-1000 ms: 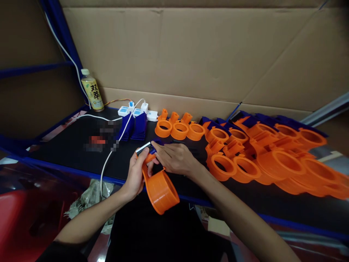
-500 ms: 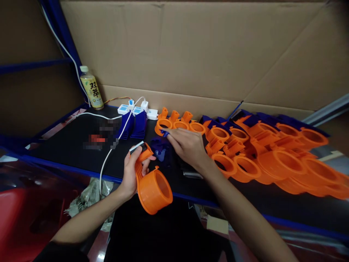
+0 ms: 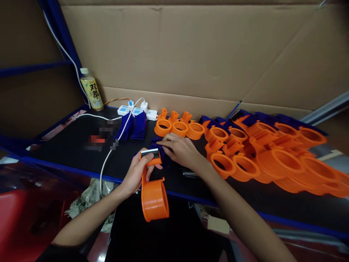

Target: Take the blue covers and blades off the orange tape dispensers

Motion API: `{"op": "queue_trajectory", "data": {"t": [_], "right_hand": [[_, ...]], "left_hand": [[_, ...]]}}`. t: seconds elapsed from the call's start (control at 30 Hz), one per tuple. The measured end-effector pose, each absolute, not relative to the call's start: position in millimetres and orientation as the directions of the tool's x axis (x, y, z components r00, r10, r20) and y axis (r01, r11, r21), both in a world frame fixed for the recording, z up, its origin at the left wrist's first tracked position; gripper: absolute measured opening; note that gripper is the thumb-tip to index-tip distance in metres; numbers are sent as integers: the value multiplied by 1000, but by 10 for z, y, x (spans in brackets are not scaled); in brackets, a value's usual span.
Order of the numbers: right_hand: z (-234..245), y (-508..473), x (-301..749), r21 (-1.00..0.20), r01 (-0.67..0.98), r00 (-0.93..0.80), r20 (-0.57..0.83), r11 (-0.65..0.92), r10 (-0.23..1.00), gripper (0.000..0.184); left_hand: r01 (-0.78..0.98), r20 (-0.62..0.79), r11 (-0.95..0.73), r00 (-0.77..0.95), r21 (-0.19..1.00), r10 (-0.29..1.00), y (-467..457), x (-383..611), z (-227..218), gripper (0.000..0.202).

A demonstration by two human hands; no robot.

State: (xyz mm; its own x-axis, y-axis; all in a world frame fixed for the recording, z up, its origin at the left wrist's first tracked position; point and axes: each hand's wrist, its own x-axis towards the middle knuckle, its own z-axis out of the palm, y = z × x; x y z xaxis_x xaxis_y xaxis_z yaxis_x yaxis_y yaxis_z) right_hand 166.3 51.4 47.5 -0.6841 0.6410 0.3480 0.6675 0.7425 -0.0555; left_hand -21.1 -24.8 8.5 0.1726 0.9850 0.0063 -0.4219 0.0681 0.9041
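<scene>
My left hand [image 3: 139, 167] is closed around the handle of an orange tape dispenser [image 3: 155, 200]. Its thumb presses on the black part of the head, beside a white toothed cutting blade [image 3: 149, 150]. The dispenser's round hub hangs below the hand, in front of the table edge. Just right of the blade is my right hand [image 3: 177, 147], its thumb and fingers pinched on a small dark blue plastic piece [image 3: 160, 143], mostly hidden and hard to tell from the blue parts behind it. Those loose blue parts [image 3: 156, 139] lie on the black tabletop, partly covered by my hands.
Three orange dispenser bodies [image 3: 180, 128] stand behind my right hand; many more with blue parts [image 3: 289, 160] crowd the right side. Stacked blue plates [image 3: 139, 125] sit before a white power strip [image 3: 151, 114]. A white cable [image 3: 107, 160] crosses the tabletop near a bottle [image 3: 92, 91].
My right hand has come down and toward me, bringing the blue piece close to the dispenser's head. My left hand has turned the dispenser and shifted it slightly right, so its blade faces away.
</scene>
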Motion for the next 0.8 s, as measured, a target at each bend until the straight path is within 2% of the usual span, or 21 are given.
{"op": "queue_trajectory", "data": {"t": [0.07,0.13,0.27,0.4,0.57,0.8], "right_hand": [[514,489,1689,-110,668,-668,347,736,658,40],[572,452,1707,-223,645,-636,373,731,676,42],[709,320,1689,-471,487,-658,357,736,663,30],[813,148,1696,-575,435,-678,298,693,672,23],[901,-64,1957,-602,506,-574,300,618,762,20],[711,-323,2442,-485,704,-499,181,518,847,17]], "left_hand": [[-398,22,57,193,916,981,-245,-216,64,24],[-374,42,38,203,927,978,-242,-214,45,23],[-302,73,-5,214,953,974,-232,-203,15,21],[-226,65,-5,261,974,963,-232,-201,2,26],[-214,47,8,249,977,967,-241,-209,1,29],[-239,57,-4,212,971,976,-244,-201,11,25]]}}
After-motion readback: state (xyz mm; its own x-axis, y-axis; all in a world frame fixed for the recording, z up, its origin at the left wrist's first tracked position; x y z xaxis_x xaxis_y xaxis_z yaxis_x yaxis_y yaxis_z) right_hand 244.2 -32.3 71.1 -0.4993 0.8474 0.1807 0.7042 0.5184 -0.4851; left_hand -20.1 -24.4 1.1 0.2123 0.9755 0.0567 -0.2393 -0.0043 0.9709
